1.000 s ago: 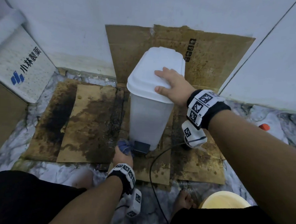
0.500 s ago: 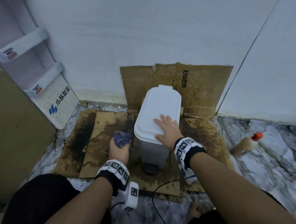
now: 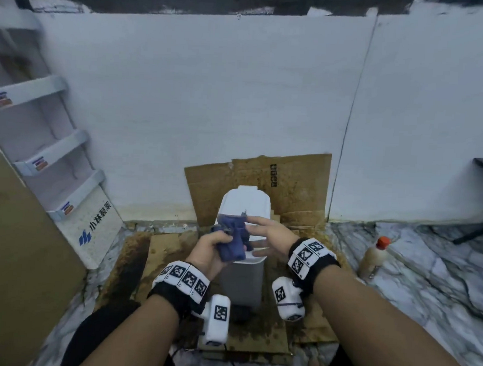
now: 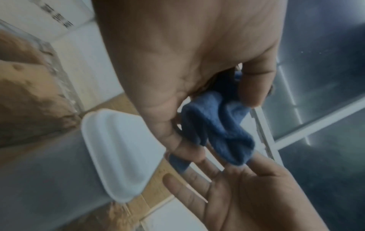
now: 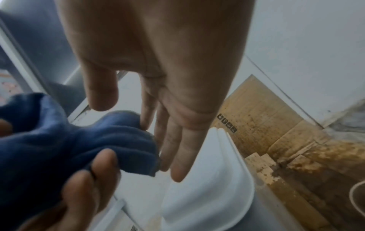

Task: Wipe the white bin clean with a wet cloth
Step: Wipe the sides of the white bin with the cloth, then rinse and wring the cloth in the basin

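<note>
Bunched blue cloth above lidded white bin

— What surrounds the spot?
— A pale, plain wall, grey-veined marble floor, and stained brown cardboard sheets propped against the wall's foot.
— And left?
— White tiered shelves, possibly cardboard; it's blurred.

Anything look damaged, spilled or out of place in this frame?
Yes. The cardboard under the white bin is heavily blotched with dark and brown stains, and a bottle stands alone on the floor at the right. The bin itself stands upright with its lid shut; the left hand holds the blue cloth.
</note>
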### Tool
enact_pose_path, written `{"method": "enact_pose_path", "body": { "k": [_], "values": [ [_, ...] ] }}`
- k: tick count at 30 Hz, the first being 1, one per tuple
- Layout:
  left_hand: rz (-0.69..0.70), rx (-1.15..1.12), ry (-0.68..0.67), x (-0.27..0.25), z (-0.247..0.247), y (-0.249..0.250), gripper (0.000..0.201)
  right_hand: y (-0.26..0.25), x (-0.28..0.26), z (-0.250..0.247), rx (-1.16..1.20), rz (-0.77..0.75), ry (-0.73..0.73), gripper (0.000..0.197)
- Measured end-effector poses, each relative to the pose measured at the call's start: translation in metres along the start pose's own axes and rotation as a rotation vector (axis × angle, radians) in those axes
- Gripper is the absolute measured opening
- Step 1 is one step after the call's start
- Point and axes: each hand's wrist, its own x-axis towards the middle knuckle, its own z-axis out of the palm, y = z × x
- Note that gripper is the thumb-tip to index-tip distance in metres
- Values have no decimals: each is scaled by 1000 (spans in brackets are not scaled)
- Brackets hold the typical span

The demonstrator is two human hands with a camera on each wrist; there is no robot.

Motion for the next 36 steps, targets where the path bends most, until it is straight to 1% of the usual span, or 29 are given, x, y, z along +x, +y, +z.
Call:
{"method": "enact_pose_path", "body": {
  "k": [2, 3, 5, 6, 7, 9, 10, 11, 14, 15, 17, 18, 19, 20, 21, 22, 24, 25, 27, 29, 30, 32, 36],
  "values": [
    [-51, 6, -57, -2, 18, -2, 29, -3, -18, -12, 89, -43, 40, 39],
    [-82, 14, -80, -3, 26, -4, 33, -4, -28, -18, 118, -65, 70, 38],
    [-154, 60, -116, 2, 40, -12, 54, -5, -49, -33, 119, -92, 150, 31],
    [-186, 79, -128, 4, 48, -16, 60, -5, -59, -41, 105, -96, 195, 27],
    [-216, 92, -140, 5, 56, -21, 59, -5, -69, -48, 89, -97, 240, 24],
    [-267, 103, -147, 9, 71, -34, 40, -5, -91, -66, 72, -96, 339, 18],
    [-284, 93, -161, 11, 80, -42, 33, -5, -101, -76, 68, -99, 393, 16],
    [-301, 87, -187, 13, 90, -48, 30, -6, -113, -87, 59, -101, 445, 15],
    [-348, 107, -253, 18, 122, -75, 29, -8, -152, -117, 32, -93, 577, 14],
    [-356, 129, -271, 20, 134, -85, 33, -7, -164, -126, 23, -87, 606, 14],
    [-368, 175, -312, 24, 156, -109, 52, 1, -185, -143, 4, -63, 662, 14],
    [-376, 204, -334, 25, 166, -120, 56, 7, -195, -150, 3, -47, 699, 15],
    [-377, 228, -359, 24, 177, -130, 50, 13, -206, -157, 5, -31, 735, 14],
    [-377, 249, -365, 26, 184, -142, 39, 22, -215, -164, 9, -13, 773, 14],
    [-377, 279, -366, 28, 191, -154, 31, 33, -223, -172, 11, 5, 810, 13],
    [-382, 316, -373, 30, 195, -166, 32, 45, -231, -178, 3, 21, 848, 14],
    [-396, 430, -388, 37, 199, -195, 46, 79, -244, -195, -26, 64, 930, 23],
    [-404, 494, -411, 40, 199, -209, 46, 99, -248, -204, -37, 99, 962, 24],
    [-442, 630, -441, 46, 195, -240, 35, 139, -254, -217, -68, 162, 986, 18],
    [-508, 793, -477, 53, 187, -274, 43, 179, -257, -227, -73, 222, 987, 20],
    [-543, 872, -485, 57, 181, -293, 43, 198, -256, -230, -79, 260, 980, 21],
    [-594, 1020, -506, 64, 166, -329, 32, 239, -252, -234, -84, 360, 940, 21],
    [-650, 1307, -592, 69, 141, -390, 26, 319, -234, -235, -88, 534, 839, 19]
  ]
}}
